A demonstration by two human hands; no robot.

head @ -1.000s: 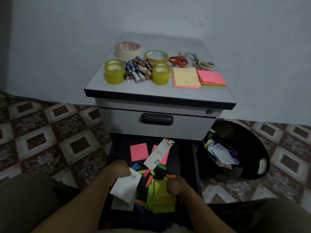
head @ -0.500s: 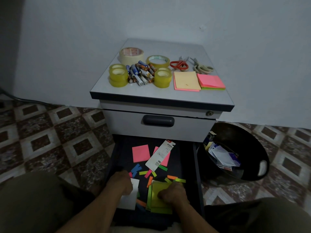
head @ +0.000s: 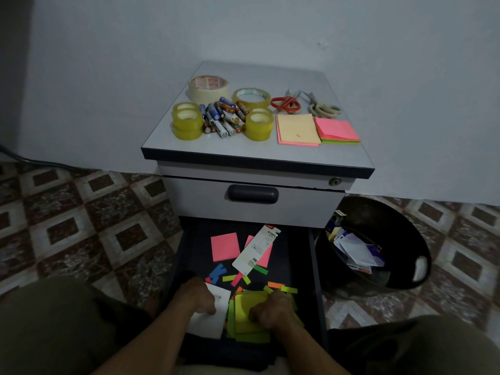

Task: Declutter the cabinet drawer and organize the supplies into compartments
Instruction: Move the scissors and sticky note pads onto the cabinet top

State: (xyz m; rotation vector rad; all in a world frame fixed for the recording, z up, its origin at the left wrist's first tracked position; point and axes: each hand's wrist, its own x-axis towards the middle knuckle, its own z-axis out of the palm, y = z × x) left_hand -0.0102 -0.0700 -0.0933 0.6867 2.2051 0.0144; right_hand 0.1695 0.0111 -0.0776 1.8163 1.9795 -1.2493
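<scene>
On your right a black bin point(head: 384, 220) leans toward you on the patterned tile floor point(head: 81, 212), with paper scraps point(head: 354, 250) inside; at far left a dark cable point(head: 32, 161) runs along the foot of the wall point(head: 108, 77)

Cabinet top point(head: 243, 151) bears tape rolls point(head: 187, 125), batteries point(head: 223, 118), scissors point(head: 286, 103), sticky notes point(head: 297, 129)

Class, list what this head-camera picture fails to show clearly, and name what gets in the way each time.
Head view:
- Grip of the left hand on the white card and of the right hand on the yellow-green notes: the backs of the hands hide the fingertips.
- Small print on the staples pack: too small to read.
- Rear of the open drawer: hidden under the closed drawer above.
- Contents of the bin: dim and overlapping.
</scene>
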